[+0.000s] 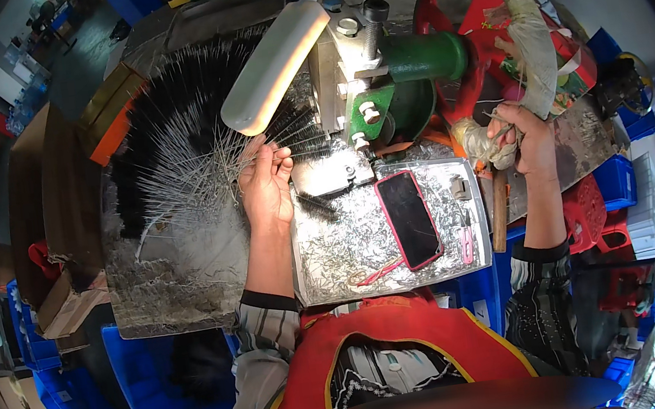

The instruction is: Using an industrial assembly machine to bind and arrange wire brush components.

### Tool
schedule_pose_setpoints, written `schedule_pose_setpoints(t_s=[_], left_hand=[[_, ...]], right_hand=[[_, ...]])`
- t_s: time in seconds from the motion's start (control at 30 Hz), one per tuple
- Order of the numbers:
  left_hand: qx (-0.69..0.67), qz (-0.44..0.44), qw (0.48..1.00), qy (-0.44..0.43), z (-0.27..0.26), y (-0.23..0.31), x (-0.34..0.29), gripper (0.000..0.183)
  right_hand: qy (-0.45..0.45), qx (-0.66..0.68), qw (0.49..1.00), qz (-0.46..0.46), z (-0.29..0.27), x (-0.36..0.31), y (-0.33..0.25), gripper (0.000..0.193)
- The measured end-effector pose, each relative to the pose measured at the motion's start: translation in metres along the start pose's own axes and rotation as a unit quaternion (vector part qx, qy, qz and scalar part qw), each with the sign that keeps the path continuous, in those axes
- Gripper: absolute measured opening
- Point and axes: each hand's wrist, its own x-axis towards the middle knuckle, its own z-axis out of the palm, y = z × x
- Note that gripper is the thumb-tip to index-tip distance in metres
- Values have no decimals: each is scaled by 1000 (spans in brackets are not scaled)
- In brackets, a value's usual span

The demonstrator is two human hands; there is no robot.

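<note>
Pinched in the fingers of my left hand is a thin wire-stemmed brush; its black bristles reach toward the press. My left hand is beside the lit metal block at the press's base. A large heap of similar wire brushes, with bare wire ends and black bristles, lies to its left. On the right, my right hand is closed around the cloth-wrapped handle of the red handwheel. This wheel joins the green press. A loose brush piece lies just below the block.
A white lamp hangs over the brushes. Before me, a tray strewn with metal clippings holds a pink-edged phone and a small pink-handled tool. Cardboard boxes stand left; blue bins sit below the bench.
</note>
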Motion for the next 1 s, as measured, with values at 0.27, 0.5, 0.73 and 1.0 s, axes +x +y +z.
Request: schedule_pose_setpoints(t_s=[0.27,0.5,0.73,1.0], left_hand=[[10,3,1000,6,-2,0,0,19],[-20,-1,1000,-12,1,-1,4,19],[-80,20,996,-18,-5,-2,3,23],[-67,25,997,-13,-1,-2,4,27]], right_hand=[[42,-22,999,-16,15,-10,-4,16],[-17,37,991,-131,-1,0,61,12],[8,-41,999,10,9,-3,-7,21],[-4,-29,999,24,0,-1,5,20]])
